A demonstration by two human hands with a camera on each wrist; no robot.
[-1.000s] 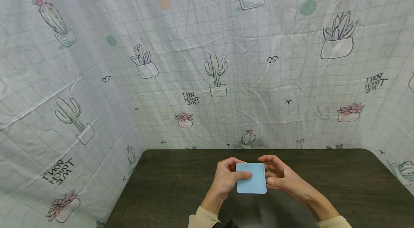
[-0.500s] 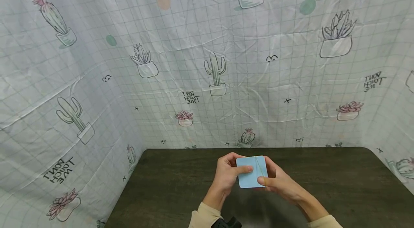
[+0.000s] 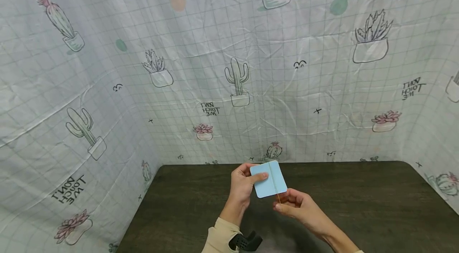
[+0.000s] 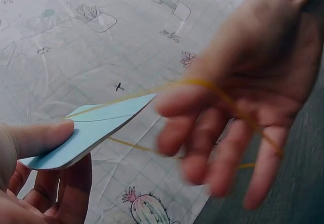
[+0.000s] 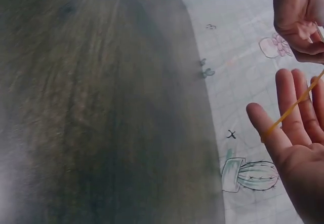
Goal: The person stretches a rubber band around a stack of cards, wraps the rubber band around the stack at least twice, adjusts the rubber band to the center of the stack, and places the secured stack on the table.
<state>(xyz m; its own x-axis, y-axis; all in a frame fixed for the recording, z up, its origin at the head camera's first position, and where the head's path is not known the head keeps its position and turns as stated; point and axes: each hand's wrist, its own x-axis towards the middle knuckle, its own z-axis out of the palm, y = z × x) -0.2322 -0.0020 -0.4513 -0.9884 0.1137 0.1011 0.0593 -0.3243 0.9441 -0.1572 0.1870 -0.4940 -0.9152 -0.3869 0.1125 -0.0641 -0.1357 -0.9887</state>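
A light blue square card stack [image 3: 263, 190] is in my left hand [image 3: 241, 187], gripped with the thumb on top and fingers beneath. A thin yellow rubber band [image 3: 274, 183] crosses its face and stretches beyond the lower edge to my right hand [image 3: 306, 210]. In the left wrist view, the band [image 4: 242, 113] loops over the spread fingers of the right hand [image 4: 248, 77], clear of the cards [image 4: 104, 137]. The right wrist view shows those fingers [image 5: 285, 95] mostly straight, with the band [image 5: 289, 111] running across the thumb.
Under both hands lies a dark wooden table [image 3: 186, 201]. A pale cloth [image 3: 179, 65] printed with cacti stands behind it and at its sides. A black wrist device [image 3: 246, 242] sits at my left wrist.
Both hands have shifted left, the cards rising and tilting. My right hand has moved off the cards, down toward me, drawing the band out past their lower edge.
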